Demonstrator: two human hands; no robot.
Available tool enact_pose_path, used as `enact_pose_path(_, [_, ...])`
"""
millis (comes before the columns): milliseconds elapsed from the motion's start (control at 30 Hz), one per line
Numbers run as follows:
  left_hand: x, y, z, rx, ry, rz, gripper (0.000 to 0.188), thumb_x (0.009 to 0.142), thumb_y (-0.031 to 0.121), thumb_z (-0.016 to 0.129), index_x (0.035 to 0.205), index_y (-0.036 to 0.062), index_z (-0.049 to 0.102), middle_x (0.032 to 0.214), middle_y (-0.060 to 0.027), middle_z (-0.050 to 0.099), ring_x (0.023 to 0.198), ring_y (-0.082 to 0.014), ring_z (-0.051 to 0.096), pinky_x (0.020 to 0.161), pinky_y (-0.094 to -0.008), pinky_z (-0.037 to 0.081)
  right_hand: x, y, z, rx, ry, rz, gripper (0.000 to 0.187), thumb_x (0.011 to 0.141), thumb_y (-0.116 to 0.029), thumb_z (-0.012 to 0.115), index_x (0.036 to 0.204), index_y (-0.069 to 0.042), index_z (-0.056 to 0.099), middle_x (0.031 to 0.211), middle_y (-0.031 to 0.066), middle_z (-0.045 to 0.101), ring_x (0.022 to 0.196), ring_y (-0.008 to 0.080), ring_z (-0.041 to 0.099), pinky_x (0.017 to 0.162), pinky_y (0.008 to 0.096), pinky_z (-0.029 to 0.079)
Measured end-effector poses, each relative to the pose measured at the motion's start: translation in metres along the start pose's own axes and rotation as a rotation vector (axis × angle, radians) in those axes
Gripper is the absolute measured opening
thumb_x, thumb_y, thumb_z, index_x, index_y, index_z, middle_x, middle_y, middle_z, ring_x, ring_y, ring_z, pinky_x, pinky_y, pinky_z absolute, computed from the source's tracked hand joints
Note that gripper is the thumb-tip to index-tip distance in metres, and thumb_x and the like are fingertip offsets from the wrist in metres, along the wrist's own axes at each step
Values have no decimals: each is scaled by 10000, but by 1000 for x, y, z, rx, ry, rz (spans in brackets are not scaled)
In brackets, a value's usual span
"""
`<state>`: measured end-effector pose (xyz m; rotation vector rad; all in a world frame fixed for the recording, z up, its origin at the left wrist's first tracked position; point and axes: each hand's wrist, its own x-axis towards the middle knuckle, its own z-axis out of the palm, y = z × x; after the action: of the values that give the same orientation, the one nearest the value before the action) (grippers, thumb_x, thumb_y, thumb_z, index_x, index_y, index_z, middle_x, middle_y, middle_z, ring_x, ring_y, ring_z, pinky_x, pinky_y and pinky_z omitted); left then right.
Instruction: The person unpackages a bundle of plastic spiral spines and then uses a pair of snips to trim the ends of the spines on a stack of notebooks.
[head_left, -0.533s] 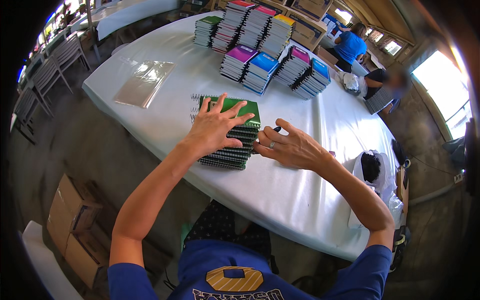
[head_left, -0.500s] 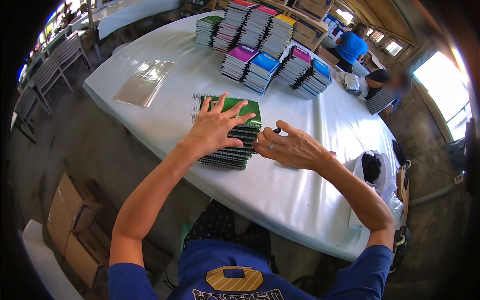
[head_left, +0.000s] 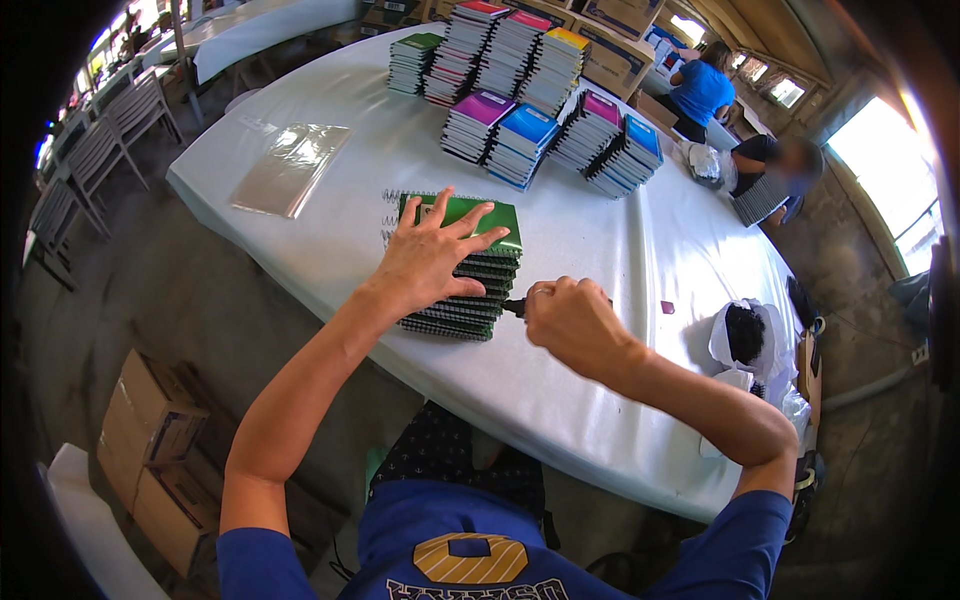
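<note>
Worktop (head_left: 640, 245): covered in white sheeting, on which everything below is carried or worked over.
Coloured notebook stacks (head_left: 527, 122): set in two rough rows across the far part of the worktop; spiral-bound, topped in red, pink, yellow, purple, blue and green.
Green notebook stack (head_left: 505, 215): placed near the front edge, between the two hands; wire coils are shown jutting from its left side.
Clear plastic packet (head_left: 292, 170): laid flat, to the left of the green stack and well apart from it.
Left hand (head_left: 430, 255): grip open, fingers spread over the top cover, thumb laid along the near side; its place has been kept, so the stack appears to be steadied.
Right hand (head_left: 580, 325): turned over since half a second ago, knuckles now uppermost; grip closed around a tool.
Dark tool (head_left: 514, 307): now pointed at the stack's right side, so work at that edge seems better lined up; its kind, and whether contact is made, cannot be told.
Small dark red piece (head_left: 667, 308): more fully uncovered beyond the right forearm.
</note>
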<state>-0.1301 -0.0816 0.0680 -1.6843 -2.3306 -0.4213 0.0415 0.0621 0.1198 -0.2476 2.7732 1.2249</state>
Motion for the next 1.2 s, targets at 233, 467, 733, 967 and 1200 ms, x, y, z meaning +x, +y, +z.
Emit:
enact_pose_path(233, [-1, 2, 2, -6, 25, 7, 774, 722, 481, 755, 1420, 333, 456, 1516, -1, 384, 1395, -382, 309, 1110, -604, 263, 0, 38, -3, 80, 463, -322, 250, 765, -225, 696, 989, -176, 597, 1076, -45, 575, 1079, 102, 523, 1010, 346, 382])
enact_pose_path(467, [1, 5, -2, -2, 10, 8, 777, 732, 484, 745, 1429, 325, 444, 1519, -1, 379, 1397, -387, 305, 1109, -604, 265, 9, 36, 23, -53, 610, -386, 199, 802, -230, 652, 990, -177, 619, 1061, -54, 576, 1044, 95, 526, 947, 304, 382])
enact_pose_path(733, [-1, -2, 0, 17, 23, 5, 767, 739, 506, 730, 1429, 325, 445, 1519, -2, 377, 1392, -393, 309, 1107, -600, 269, -2, -13, -11, 21, 129, -55, 153, 773, -196, 639, 795, -52, 686, 887, 61, 609, 890, 191, 577, 776, 365, 450])
enact_pose_path(967, [-2, 1, 3, 29, 24, -7, 780, 735, 498, 739, 1434, 326, 438, 1525, 5, 370, 1391, -391, 310, 1109, -598, 267, 3, 21, 11, 13, 470, -334, 301, 798, -255, 662, 1089, -187, 627, 1090, -44, 561, 1099, 119, 509, 1033, 366, 384])
enact_pose_path(1200, [1, 0, 7, 41, 63, 34, 730, 758, 522, 716, 1412, 308, 474, 1514, -14, 390, 1381, -392, 331, 1086, -588, 287, 5, 10, 24, 32, 528, -323, 180, 797, -208, 639, 958, -135, 671, 993, -18, 597, 992, 137, 539, 882, 344, 433])
